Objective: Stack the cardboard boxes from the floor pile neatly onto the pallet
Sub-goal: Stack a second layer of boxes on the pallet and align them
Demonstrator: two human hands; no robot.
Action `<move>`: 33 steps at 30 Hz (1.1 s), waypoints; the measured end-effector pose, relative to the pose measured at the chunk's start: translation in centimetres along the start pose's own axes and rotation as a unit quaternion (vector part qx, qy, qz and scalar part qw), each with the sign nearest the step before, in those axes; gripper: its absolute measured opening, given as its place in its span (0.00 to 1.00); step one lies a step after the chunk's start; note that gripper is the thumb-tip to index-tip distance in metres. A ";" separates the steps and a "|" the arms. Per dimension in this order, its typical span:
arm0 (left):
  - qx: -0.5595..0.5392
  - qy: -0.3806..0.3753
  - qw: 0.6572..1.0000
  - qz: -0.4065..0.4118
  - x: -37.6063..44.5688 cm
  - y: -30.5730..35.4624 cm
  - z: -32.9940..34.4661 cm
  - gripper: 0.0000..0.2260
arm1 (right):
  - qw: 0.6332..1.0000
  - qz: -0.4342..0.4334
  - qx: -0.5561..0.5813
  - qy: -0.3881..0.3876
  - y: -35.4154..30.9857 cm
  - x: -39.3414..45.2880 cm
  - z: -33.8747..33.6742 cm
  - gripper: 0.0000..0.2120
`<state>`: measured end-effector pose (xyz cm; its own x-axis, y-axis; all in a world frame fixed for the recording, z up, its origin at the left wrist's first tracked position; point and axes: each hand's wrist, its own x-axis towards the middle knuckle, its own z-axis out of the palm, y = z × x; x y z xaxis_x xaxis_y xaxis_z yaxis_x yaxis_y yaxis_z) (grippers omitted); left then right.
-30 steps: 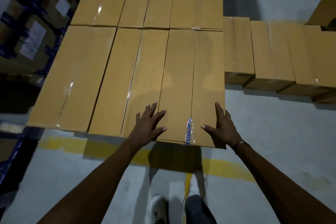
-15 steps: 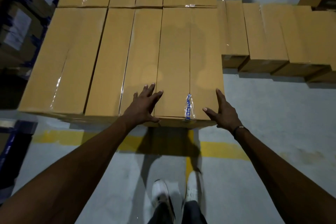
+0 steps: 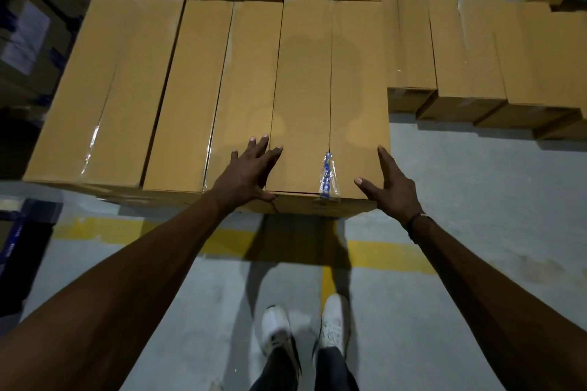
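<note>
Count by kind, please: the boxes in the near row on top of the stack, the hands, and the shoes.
Near-row boxes: 3
Hands: 2 (left hand, right hand)
White shoes: 2
Total: 7

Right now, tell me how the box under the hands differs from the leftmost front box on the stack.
The box under the hands carries a blue printed tape strip at its near edge; the leftmost front box shows only clear tape. The left hand and right hand rest on the first; nothing touches the leftmost. Both are plain brown cardboard, lying lengthwise in the same top layer.
</note>
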<state>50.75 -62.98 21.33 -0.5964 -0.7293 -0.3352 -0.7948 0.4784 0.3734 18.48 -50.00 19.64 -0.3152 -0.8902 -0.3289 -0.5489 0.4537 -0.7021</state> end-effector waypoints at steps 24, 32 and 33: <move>0.065 -0.028 0.997 -0.027 -3.8 -1.8 -1.1 0.49 | 0.956 -0.172 -0.236 -0.030 -6.6 -1.1 1.8 0.38; 0.023 0.017 0.999 -0.038 -9.4 -7.8 -1.6 0.49 | 0.929 -0.236 -0.243 -0.148 -13.8 -0.9 8.6 0.44; 0.017 0.026 0.999 -0.034 -10.0 -9.1 -1.7 0.49 | 0.928 -0.233 -0.242 -0.162 -14.5 -0.8 9.8 0.46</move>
<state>64.11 -60.86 22.79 -0.5348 -0.7845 -0.3138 -0.8373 0.4424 0.3212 34.30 -56.27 23.88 0.2509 -0.9239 -0.2889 -0.8754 -0.0891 -0.4751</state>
